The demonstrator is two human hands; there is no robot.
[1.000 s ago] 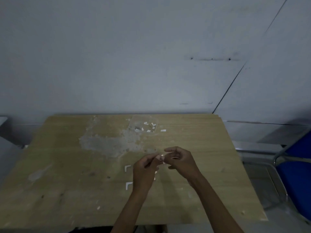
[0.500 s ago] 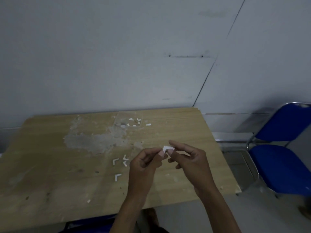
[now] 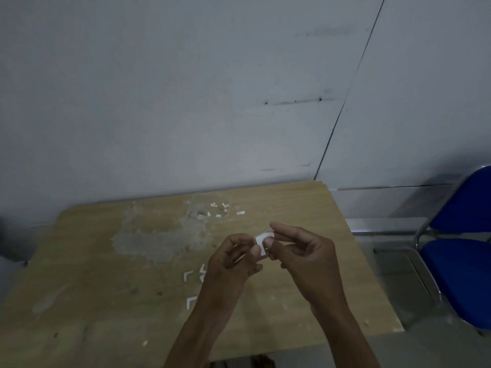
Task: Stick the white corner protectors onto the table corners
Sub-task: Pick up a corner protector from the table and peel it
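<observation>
Pinching corner protector (image 3: 261, 241): right hand (image 3: 305, 258), left hand (image 3: 231, 261) | clear container (image 3: 210, 209): white scraps (image 3: 216, 214)

The corner protector (image 3: 261, 241) now shows wider between both hands' fingertips.

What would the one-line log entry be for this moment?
stage: prepping protector | both hands pinch white corner protector above table | spare protectors lying on tabletop | none stuck on visible corners

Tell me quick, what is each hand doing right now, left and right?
Left hand: fingers curled, pinching the white corner protector above the table.
Right hand: thumb and forefinger pinching the same protector from the other side.
</observation>
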